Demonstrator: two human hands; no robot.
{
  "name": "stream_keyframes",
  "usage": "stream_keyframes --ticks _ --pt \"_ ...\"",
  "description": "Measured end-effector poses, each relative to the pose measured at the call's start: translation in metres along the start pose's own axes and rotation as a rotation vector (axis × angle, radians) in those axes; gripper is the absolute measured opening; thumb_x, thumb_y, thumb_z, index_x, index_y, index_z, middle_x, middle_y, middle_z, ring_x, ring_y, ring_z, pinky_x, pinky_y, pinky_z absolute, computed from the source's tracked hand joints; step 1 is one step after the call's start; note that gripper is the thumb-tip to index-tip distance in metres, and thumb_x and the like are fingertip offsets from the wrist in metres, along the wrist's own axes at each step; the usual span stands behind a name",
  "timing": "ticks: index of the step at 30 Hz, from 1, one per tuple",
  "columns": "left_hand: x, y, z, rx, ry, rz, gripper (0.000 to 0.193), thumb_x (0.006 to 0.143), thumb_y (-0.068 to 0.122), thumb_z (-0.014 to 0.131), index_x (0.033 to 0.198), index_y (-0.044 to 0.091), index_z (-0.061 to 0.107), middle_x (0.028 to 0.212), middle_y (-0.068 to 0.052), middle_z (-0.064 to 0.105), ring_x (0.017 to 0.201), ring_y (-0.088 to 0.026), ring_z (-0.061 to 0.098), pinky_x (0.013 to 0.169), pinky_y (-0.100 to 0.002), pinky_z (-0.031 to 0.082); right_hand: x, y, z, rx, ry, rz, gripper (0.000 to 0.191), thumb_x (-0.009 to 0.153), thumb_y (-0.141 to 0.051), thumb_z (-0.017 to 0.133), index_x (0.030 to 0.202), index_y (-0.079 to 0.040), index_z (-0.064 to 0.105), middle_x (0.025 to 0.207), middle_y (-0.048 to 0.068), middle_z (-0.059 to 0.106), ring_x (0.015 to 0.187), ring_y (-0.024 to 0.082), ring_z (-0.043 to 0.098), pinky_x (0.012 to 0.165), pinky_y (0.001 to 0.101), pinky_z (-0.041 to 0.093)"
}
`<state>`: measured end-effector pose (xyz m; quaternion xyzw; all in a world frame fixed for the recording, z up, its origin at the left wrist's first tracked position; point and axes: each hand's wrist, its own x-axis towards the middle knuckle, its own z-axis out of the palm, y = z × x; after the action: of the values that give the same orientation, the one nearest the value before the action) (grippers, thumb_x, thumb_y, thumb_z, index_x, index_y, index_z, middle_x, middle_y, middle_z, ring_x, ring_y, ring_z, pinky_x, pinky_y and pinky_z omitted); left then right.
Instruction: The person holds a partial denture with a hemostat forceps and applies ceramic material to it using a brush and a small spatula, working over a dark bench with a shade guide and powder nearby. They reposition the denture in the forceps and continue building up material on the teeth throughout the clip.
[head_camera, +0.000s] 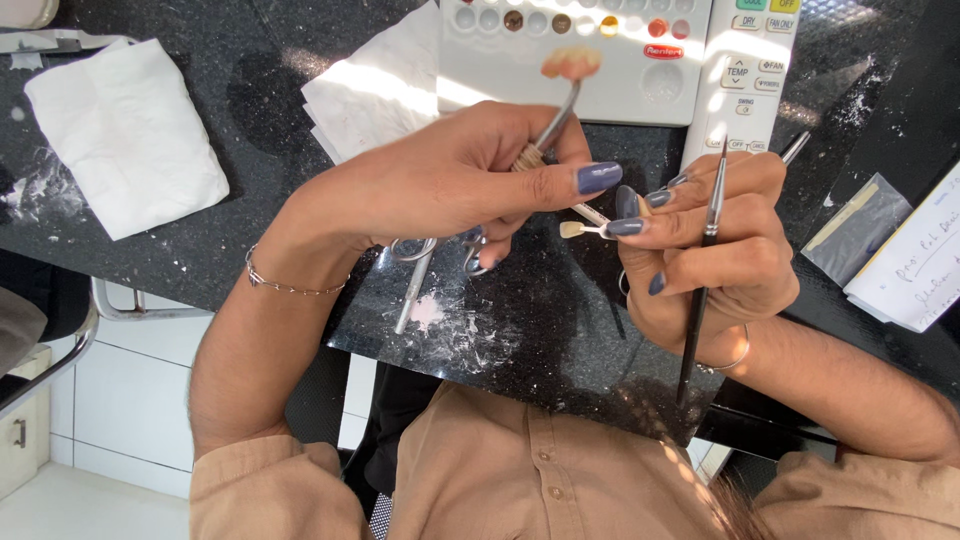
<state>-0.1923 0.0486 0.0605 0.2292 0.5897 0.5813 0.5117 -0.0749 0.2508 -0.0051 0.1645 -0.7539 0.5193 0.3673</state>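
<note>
My left hand grips metal forceps, whose tips clamp a small pinkish dental piece held up over the palette. My right hand holds a thin black brush along the palm and pinches a small tooth-shaped shade tab between thumb and fingers. The two hands nearly touch above the dark speckled countertop. A thin bracelet sits on each wrist.
A white mixing palette with coloured wells lies at the top centre, a white remote control beside it. Folded white tissues lie at left, another tissue near the palette. Handwritten paper at right. White powder smears near the counter edge.
</note>
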Motion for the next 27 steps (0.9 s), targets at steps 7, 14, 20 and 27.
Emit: stream_keyframes --ticks 7,14,20,27 --pt "-0.001 0.0 -0.001 -0.012 -0.082 -0.032 0.035 0.1 0.038 0.065 0.103 0.003 0.063 0.059 0.006 0.048 0.046 -0.004 0.048 0.042 -0.022 0.042 0.001 0.002 -0.001 -0.019 -0.004 -0.014 0.041 0.084 0.009 0.083 0.081 -0.015 0.05 0.087 -0.001 0.067 0.087 0.019 0.056 0.073 0.0333 0.051" --pt "0.0 -0.002 0.0 0.072 -0.106 -0.08 0.035 0.098 0.039 0.065 0.1 0.004 0.067 0.058 0.008 0.047 0.044 -0.003 0.048 0.041 -0.022 0.042 -0.002 -0.003 -0.002 -0.05 -0.004 0.074 0.041 0.089 0.012 0.081 0.085 -0.014 0.05 0.093 0.001 0.062 0.094 0.021 0.055 0.076 0.0321 0.05" --pt "-0.001 0.0 -0.002 0.09 -0.154 -0.054 0.032 0.1 0.037 0.06 0.102 0.006 0.069 0.059 0.008 0.052 0.044 -0.003 0.05 0.041 -0.022 0.041 0.0 -0.003 -0.004 -0.025 -0.065 0.145 0.041 0.093 0.014 0.075 0.092 -0.014 0.045 0.096 0.004 0.066 0.091 0.018 0.054 0.078 0.0286 0.046" --pt "-0.002 -0.003 -0.008 -0.016 0.015 -0.011 0.023 0.107 0.028 0.053 0.102 0.007 0.06 0.057 0.007 0.041 0.044 -0.004 0.039 0.04 -0.024 0.037 0.0 0.002 0.014 0.187 0.201 0.169 0.024 0.099 -0.011 0.065 0.11 -0.012 0.044 0.111 0.012 0.063 0.101 0.016 0.057 0.093 0.0288 0.05"
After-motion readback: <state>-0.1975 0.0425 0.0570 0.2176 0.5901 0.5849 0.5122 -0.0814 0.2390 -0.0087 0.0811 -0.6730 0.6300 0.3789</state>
